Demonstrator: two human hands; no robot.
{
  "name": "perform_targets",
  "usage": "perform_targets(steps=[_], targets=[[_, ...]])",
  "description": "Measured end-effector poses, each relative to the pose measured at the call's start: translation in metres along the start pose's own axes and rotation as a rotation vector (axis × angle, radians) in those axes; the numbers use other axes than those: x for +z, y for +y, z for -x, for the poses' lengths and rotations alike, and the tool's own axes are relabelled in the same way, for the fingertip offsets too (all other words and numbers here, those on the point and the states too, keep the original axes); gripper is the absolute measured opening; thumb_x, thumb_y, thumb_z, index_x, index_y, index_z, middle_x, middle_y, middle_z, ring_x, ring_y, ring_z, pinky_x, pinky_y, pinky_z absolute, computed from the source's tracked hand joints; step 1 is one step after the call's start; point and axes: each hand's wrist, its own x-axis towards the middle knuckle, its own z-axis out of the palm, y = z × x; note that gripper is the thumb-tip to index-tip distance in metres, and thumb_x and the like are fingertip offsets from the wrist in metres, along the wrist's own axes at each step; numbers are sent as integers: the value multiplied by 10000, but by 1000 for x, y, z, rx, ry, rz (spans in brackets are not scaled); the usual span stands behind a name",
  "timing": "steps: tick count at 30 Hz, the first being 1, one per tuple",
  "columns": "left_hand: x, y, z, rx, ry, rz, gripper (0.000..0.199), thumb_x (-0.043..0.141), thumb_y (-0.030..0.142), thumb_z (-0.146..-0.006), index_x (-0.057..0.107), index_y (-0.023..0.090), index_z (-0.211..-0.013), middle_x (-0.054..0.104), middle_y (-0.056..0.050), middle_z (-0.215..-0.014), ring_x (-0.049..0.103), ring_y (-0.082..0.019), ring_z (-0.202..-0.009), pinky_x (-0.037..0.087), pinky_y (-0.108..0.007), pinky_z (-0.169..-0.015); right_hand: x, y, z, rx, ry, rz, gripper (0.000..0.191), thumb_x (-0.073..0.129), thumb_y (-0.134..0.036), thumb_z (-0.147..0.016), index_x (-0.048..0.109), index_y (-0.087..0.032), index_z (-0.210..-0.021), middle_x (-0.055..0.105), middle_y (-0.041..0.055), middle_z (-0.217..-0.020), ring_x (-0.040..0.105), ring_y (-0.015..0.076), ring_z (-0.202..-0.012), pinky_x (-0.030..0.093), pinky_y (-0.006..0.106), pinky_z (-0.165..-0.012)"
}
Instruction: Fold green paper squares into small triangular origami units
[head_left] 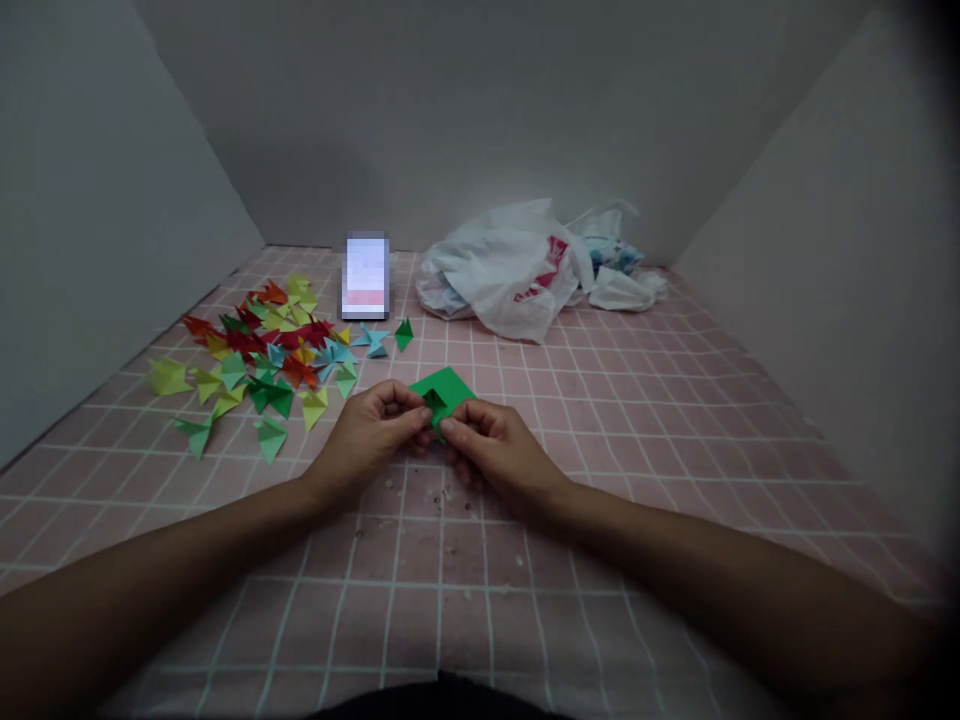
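Green origami paper (442, 385) is held between the two hands, over a pink grid mat (637, 440). It is a folded square, turned to stand on one corner, and a dark pocket (433, 400) is seen in its middle. The paper is pinched on its left side by the left hand (367, 435), and the fingers of that hand are curled in. It is pinched near its lower edge by the right hand (499, 450). The two hands are very close, and neither is spread. Small crumbs (442, 505) are scattered on the mat under the hands.

A big heap of folded paper pieces (262, 350) is spread out to the left, in red, yellow, green and blue. Two small pieces, one blue (371, 340) and one green (404, 333), are lying just beside the heap. Farther back, a blurred phone (365, 275) is seen near a white plastic bag (502, 270). Gray walls (420, 120) are seen around the mat.
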Motion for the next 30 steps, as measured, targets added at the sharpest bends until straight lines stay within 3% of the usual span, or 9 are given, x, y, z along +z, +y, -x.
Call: perform_targets(steps=[3,5,10,30], targets=[[-2,0,0,-25,-41,-26,200,755,262,-716,586,158,-744,663,36,-589,609,-86,-528,505,-199,-541,-2,-1,-2,-88,74,-16,175,660,-322,-856,524,-212,-855,571,-74,-574,483,63,-407,351,173,-381],[-2,0,1,-50,-73,-48,198,750,261,-717,583,160,-747,653,41,-580,602,-86,-516,496,-201,-531,-3,0,-4,-101,56,-29,148,652,-286,-848,522,-218,-871,563,-82,-542,489,73,-401,364,177,-388],[-2,-1,0,-70,-96,-92,180,727,260,-730,581,159,-761,642,43,-577,585,-79,-505,476,-198,-532,-3,4,-5,-75,44,-7,132,615,-259,-855,517,-212,-780,562,-65,-471,481,79,-380,371,180,-387],[-4,0,-1,-113,-140,-48,176,728,285,-753,595,172,-779,618,45,-624,575,-86,-542,482,-215,-567,-4,4,-6,-41,4,-120,132,618,-255,-866,516,-204,-801,575,-72,-494,467,66,-368,388,177,-383]])
